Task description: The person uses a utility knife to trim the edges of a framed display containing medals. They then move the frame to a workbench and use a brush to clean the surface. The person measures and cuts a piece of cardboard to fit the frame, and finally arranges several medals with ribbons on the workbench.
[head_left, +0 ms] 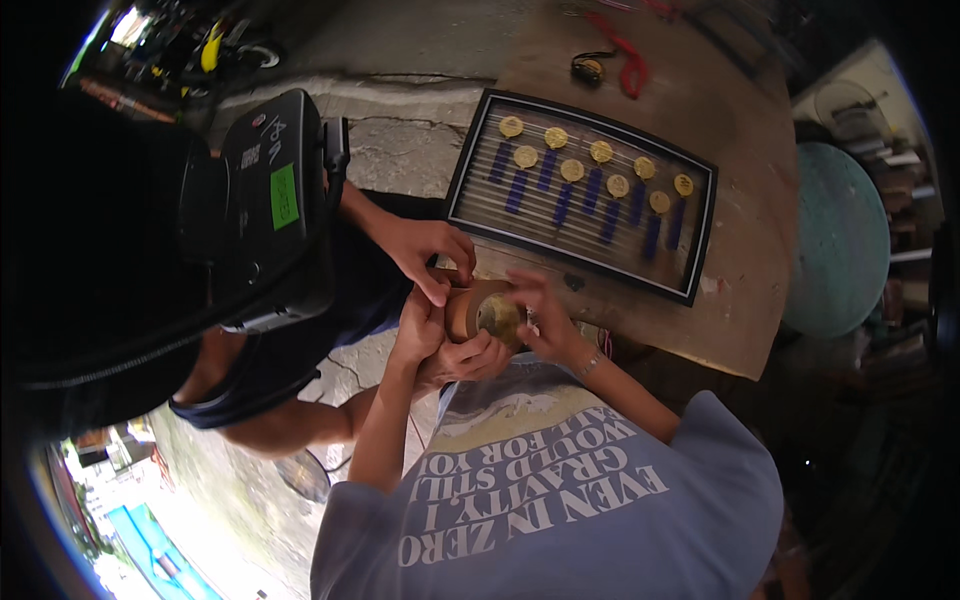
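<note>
A brown roll (461, 316), which looks like packing tape, is held up beside the table's near edge, with its dull gold round end turned to the right. My left hand (424, 322) is closed at the roll's left side; its fingertips are partly hidden. Fingers apart and slightly blurred, my right hand (540, 312) is by the round end and grips nothing. Another person's hand (476, 358) supports the roll from below. That person's other hand (425, 252) reaches down to its upper left edge, close to my left fingers.
Beyond the roll, a black-framed glass case (580, 255) with several gold medals on blue ribbons lies on the brown table (745, 300). A red strap (632, 72) and another medal (588, 70) lie farther back. A round green tabletop (838, 240) is at right; the co-worker wears a black headset (265, 200).
</note>
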Tool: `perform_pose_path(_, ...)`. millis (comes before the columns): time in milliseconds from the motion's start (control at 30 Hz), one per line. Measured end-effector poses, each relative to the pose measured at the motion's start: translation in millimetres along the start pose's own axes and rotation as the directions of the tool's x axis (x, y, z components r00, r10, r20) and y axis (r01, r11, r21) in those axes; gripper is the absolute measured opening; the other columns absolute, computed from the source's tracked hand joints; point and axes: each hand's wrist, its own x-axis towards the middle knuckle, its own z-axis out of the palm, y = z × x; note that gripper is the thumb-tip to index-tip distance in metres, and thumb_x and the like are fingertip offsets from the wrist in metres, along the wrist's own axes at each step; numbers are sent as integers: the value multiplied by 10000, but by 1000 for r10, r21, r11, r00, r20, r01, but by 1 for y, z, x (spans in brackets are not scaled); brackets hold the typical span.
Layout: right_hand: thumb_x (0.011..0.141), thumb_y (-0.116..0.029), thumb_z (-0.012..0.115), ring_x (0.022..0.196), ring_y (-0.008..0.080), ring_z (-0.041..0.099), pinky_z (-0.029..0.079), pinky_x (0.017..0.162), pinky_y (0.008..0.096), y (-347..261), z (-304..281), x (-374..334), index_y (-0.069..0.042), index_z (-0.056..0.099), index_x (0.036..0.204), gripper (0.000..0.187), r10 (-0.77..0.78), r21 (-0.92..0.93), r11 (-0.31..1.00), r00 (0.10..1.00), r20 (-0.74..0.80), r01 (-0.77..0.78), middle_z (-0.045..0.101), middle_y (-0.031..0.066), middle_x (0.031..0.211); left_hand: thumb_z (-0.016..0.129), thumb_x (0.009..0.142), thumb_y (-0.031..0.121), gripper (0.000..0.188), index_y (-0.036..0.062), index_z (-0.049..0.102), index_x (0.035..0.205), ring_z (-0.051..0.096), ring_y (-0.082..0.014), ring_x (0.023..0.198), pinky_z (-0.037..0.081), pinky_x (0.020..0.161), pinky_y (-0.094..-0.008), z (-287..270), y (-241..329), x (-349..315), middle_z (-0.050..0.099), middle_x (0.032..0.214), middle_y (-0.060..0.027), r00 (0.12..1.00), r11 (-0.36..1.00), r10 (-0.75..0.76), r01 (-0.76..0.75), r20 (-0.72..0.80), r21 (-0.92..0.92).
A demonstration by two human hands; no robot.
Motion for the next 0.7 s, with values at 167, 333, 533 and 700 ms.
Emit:
perform_pose_path(167,778,-235,814,1367,455,404,403,1101,459,-33,19,-9,-61,662,1052,359,99,-321,947,971,217,-25,342,284,1507,436,1022,75,229,-24,580,1169,644,-260,1015,511,889,-355,-27,-25,14,643,1121,-171,980,974,-64,20,190,227)
perform_pose_path(333,673,-84,809,1397,453,374,391,1119,458,-33,74,-29,-76,683,967,319,148,-458,885,983,109,-82,278,289,1558,484,1021,51,195,-10,590,1173,616,-216,1076,504,918,-335,-58,-52,15,612,1181,-145,951,990,-131,143,282,-22)
perform_pose_path(533,688,-41,782,1372,465,408,408,1094,456,-56,139,-33,-71,667,945,283,194,-373,903,977,-87,-213,230,308,1583,585,983,31,189,0,613,1168,616,-118,1032,501,910,-269,-115,-76,17,643,1098,-45,815,877,-162,377,556,-298)
perform_pose_path(700,703,-132,823,1358,462,420,404,1088,476,-68,180,-22,-53,616,953,334,177,-408,882,968,-180,-237,233,316,1579,655,950,41,70,0,664,1005,613,-69,857,496,813,-230,-141,-74,29,686,935,-21,827,913,-163,333,538,-235)
